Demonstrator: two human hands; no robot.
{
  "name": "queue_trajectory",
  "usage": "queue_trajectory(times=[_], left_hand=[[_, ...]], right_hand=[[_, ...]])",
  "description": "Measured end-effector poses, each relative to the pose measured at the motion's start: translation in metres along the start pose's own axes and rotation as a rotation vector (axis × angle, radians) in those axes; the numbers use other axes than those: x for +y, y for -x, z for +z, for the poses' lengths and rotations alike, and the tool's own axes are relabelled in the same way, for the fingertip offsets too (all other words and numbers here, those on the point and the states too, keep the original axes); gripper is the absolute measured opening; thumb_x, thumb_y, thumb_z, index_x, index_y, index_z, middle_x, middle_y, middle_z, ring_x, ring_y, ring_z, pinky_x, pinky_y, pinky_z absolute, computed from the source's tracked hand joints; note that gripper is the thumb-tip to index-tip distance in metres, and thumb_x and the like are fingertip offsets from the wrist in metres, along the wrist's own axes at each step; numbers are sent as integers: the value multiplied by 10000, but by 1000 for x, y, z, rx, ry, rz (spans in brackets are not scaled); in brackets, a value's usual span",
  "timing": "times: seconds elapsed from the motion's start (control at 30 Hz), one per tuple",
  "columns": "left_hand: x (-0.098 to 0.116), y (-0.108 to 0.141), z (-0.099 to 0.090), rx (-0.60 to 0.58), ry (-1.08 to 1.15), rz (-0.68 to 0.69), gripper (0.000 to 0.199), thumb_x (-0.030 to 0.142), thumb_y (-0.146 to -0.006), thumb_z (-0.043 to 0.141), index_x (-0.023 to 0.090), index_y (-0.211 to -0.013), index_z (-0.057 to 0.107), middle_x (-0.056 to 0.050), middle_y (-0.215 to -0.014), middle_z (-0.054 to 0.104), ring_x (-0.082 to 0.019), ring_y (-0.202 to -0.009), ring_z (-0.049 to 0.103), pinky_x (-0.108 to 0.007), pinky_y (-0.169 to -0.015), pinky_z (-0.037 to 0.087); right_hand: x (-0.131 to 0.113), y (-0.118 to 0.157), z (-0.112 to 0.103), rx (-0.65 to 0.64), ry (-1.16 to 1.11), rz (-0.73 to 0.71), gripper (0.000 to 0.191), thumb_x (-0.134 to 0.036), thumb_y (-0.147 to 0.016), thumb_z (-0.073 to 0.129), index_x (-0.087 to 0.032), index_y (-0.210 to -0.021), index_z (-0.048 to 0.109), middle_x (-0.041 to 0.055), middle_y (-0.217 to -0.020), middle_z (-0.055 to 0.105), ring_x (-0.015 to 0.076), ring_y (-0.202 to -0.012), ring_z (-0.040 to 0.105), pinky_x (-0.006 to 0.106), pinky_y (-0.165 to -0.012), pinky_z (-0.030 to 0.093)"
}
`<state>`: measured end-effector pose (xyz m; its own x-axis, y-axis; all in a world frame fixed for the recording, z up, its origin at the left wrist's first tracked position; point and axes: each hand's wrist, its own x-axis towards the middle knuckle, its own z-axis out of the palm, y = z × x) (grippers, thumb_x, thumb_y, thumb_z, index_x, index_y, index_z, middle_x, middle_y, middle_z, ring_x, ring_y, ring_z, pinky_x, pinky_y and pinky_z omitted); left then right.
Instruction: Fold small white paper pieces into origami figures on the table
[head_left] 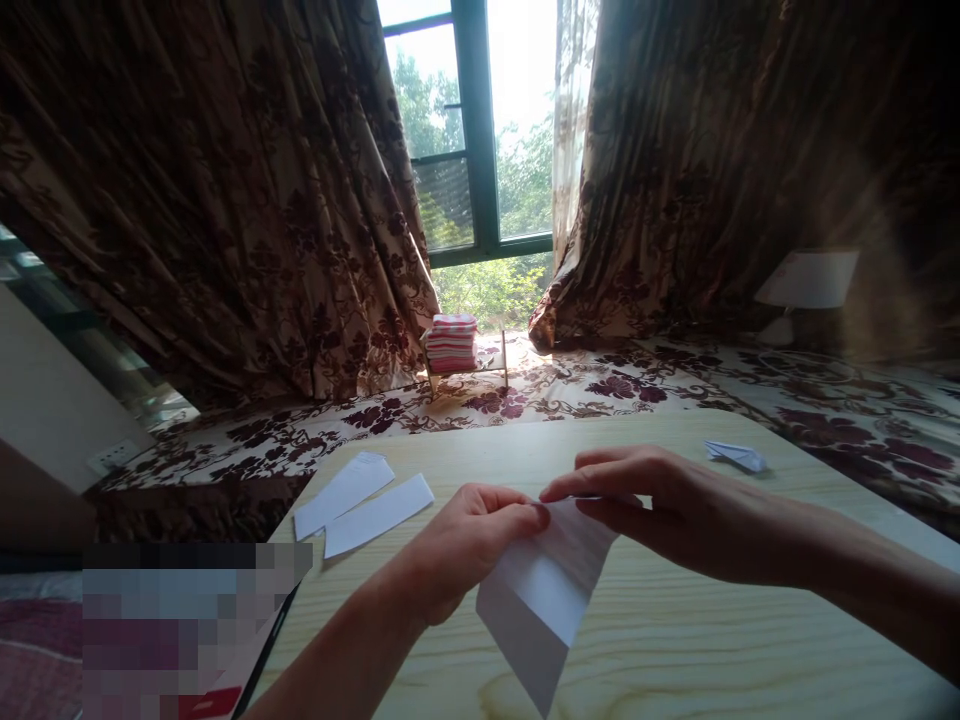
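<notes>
Curtains (225, 200) with dark flowers are hanging heavily on both sides of a green-framed window (474, 130), where bright light and leaves are showing through. Floral cloth is covering the long ledge (630, 385) below, and in front of it a pale, wood-grained table (750, 640) is standing. Over to the right, a white-shaded lamp (810, 278) is sitting in shadow, while by the window a little stand (491, 366) is bearing a stack of pink-and-white cloths (451, 345).

Over the middle of the table, a person's hands are working close together. The left hand (476, 535) is pinching the upper edge of a white sheet of paper (547, 590) tightly between thumb and finger. The right hand (645, 490) is laying its fingers along that same edge, though I am failing to make out whether it is gripping. The sheet is slanting down toward the near side, its lowest part looking greyer. Two white paper strips (380, 516) are lying just beside each other at far left, and one small folded paper (736, 456) is resting near the far right corner.
</notes>
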<state>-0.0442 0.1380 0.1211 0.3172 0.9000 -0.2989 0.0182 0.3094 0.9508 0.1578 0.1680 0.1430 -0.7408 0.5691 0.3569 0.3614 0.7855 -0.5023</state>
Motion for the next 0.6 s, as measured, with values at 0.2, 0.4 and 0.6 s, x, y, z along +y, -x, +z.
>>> queue_trajectory(times=[0.2, 0.4, 0.6], left_hand=[[-1, 0, 2, 12, 36, 20, 320, 401, -636, 720, 89, -709, 713, -17, -560, 575, -88, -474, 445, -222, -477, 247], [-4, 0, 2, -17, 123, 7, 313, 375, -645, 738, 87, -766, 723, -22, -600, 590, -82, -496, 461, -212, -484, 258], [-4, 0, 2, -20, 158, 21, 236, 328, -649, 731, 96, -688, 707, -28, -604, 604, -87, -508, 468, -216, -498, 273]], right_hand=[[6, 3, 6, 3, 38, -124, 379, -113, -909, 458, -294, -1185, 646, 42, -886, 626, 114, -714, 592, 206, -602, 459], [8, 7, 9, 76, 76, -157, 396, -76, -887, 461, -300, -1133, 676, 50, -914, 605, 120, -763, 594, 216, -651, 476], [8, 8, 12, 193, 116, -174, 343, -107, -886, 483, -285, -1081, 701, 69, -924, 640, 149, -806, 603, 240, -656, 501]])
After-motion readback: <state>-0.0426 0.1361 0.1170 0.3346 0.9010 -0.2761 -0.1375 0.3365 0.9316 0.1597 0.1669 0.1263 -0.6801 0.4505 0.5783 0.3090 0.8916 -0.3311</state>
